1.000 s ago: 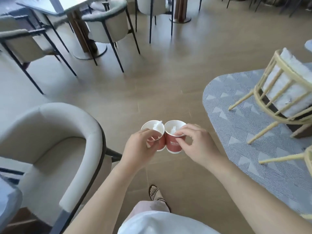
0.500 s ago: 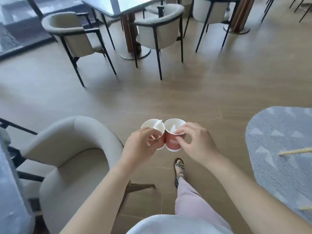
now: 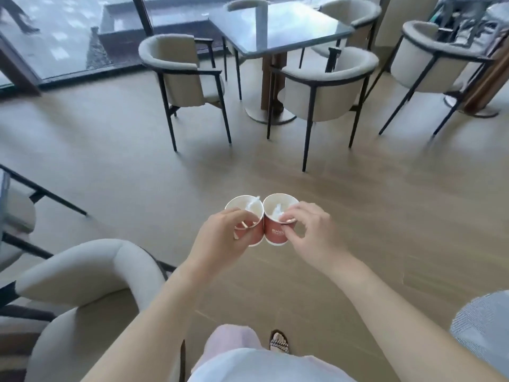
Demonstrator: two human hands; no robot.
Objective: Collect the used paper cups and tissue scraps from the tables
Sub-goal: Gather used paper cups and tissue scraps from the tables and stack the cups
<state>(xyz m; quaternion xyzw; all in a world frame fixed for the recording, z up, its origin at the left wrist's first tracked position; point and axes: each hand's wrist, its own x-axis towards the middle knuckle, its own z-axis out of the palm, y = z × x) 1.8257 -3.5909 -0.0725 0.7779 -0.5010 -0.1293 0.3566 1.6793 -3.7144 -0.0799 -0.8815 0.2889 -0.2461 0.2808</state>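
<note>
Held upright over the wooden floor (image 3: 110, 175), walls touching side by side: left paper cup (image 3: 254, 235) and right paper cup (image 3: 275, 235). Gripped the first with the left hand (image 3: 220, 239), fingers curled round its near side and rim. Pinched the second at its near rim with the right hand (image 3: 312, 235), thumb against forefinger, other fingers loosely bent. Carried a tissue scrap (image 3: 252, 207) in one, a second tissue scrap (image 3: 276, 212) in the other. Faced a glass-topped table (image 3: 289, 31) well ahead, beyond both cups. Likely needed nesting next, axes parallel, to free a hand.
</note>
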